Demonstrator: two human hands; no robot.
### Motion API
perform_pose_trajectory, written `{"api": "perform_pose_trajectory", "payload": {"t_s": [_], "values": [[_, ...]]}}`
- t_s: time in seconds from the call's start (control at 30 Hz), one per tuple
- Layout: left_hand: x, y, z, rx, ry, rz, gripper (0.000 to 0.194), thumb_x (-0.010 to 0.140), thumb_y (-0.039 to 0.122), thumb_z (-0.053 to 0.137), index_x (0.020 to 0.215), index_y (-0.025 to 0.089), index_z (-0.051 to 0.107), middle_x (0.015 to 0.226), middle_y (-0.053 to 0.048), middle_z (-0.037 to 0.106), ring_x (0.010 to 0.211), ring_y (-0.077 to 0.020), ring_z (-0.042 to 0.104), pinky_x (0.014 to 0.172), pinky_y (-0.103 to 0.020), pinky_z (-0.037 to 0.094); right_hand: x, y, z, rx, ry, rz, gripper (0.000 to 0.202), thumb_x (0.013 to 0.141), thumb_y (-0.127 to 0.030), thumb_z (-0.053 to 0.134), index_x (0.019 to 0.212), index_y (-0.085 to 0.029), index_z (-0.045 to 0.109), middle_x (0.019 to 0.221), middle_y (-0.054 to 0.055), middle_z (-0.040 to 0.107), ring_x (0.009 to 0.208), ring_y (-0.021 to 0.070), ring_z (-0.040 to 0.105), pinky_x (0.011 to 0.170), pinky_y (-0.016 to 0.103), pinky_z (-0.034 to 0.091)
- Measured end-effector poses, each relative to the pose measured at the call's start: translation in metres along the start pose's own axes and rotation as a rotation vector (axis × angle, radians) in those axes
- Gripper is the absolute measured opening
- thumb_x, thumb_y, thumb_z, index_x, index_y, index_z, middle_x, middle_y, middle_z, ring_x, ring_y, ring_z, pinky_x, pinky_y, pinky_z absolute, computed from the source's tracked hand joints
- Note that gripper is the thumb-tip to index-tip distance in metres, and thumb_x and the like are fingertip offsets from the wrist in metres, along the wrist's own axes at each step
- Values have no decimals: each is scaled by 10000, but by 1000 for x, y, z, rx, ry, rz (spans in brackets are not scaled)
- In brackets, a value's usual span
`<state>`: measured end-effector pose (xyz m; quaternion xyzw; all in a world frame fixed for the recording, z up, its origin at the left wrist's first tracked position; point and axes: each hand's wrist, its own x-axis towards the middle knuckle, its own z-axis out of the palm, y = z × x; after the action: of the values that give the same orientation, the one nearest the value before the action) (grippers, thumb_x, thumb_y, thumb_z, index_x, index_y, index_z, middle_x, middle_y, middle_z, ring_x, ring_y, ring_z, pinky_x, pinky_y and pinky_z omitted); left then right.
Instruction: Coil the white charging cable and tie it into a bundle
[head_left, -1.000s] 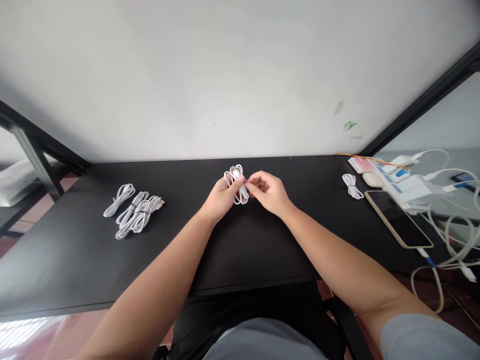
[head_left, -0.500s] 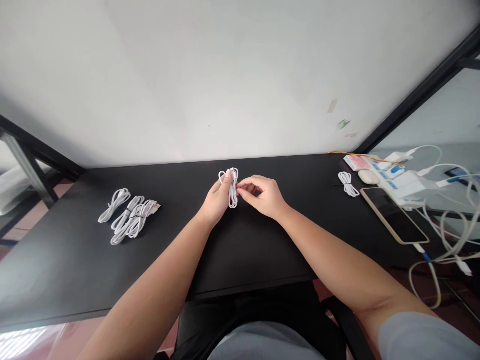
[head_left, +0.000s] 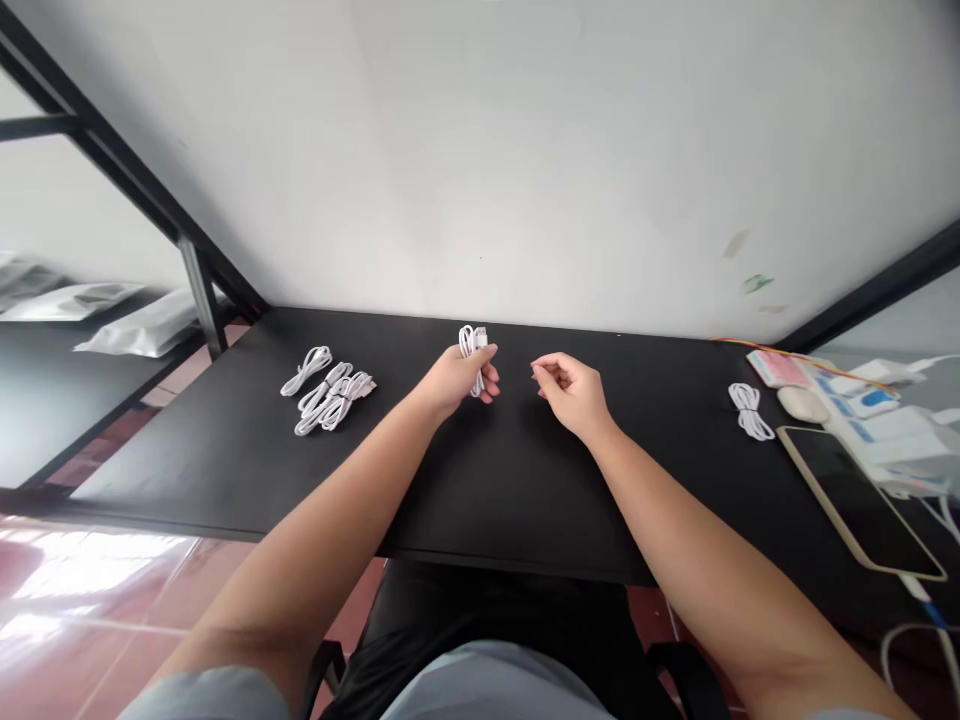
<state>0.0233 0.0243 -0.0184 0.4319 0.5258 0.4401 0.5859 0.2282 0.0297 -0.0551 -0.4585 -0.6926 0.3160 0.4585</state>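
Observation:
Wrapped in my left hand (head_left: 454,377) is a coiled white USB cable (head_left: 469,343); its loops and metal plug stick up above the thumb. Part of the coil is hidden by the fingers. My right hand (head_left: 571,390) hovers to the right, apart from the cable, with thumb and fingertips pinched together. Whatever those fingertips hold, if anything, is too small to make out. On the black table to the left lie more bundled white cables (head_left: 330,402), several tied with black ties, and a separate white coil (head_left: 306,371) just behind them.
Another tied white cable (head_left: 750,412) lies at the right. Near it are a phone (head_left: 862,500) plugged into a cord, a pale rounded object (head_left: 802,404) and a power strip (head_left: 844,400) crowded with chargers. A wall (head_left: 525,180) rises behind the black table (head_left: 510,480).
My right hand has drawn away from the cable to the right. My left hand has turned, its fingers now wrapping the coil. The view has swung left.

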Motion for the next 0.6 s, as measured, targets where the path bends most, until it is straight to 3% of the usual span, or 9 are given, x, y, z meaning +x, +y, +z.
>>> {"api": "perform_pose_trajectory", "payload": {"t_s": [0.03,0.1,0.17,0.3,0.43,0.6], "values": [[-4,5,-9,41,0,6,427,826,526,665,684,150,519,566,-12,534,455,-100,512,498,-251,392,0,1,0,-3,0,1,310,920,-489,626,964,-199,726,853,60,729,673,144,643,659,307,565],[-15,13,-31,330,31,68,460,806,599,668,725,166,537,574,3,529,455,-75,448,529,-241,349,0,1,0,-6,-6,-5,311,917,-491,626,958,-200,726,847,60,729,682,149,648,663,309,568],[-32,17,-56,686,112,133,490,777,656,673,814,169,630,693,-22,624,583,-98,511,634,-240,376,0,0,0,-12,-14,-18,309,916,-492,624,950,-202,725,846,61,730,692,152,653,664,307,568],[-69,12,-103,1215,288,-27,568,770,751,585,858,194,648,768,-50,661,686,-171,554,716,-265,369,0,0,0,-24,-43,-40,291,916,-476,619,935,-204,721,839,54,729,680,146,648,664,303,565],[-93,0,-130,1339,291,-44,486,801,647,582,1003,211,653,937,-67,709,846,-204,638,767,-270,407,1,1,1,-22,-60,-46,274,907,-462,623,934,-209,724,834,50,728,679,145,644,678,310,571],[-104,-6,-139,1440,343,-52,500,832,631,536,1106,224,633,1064,-100,725,942,-248,677,800,-308,467,0,-1,0,-32,-62,-47,262,895,-447,619,922,-206,720,819,48,723,659,141,632,668,307,556]]}}
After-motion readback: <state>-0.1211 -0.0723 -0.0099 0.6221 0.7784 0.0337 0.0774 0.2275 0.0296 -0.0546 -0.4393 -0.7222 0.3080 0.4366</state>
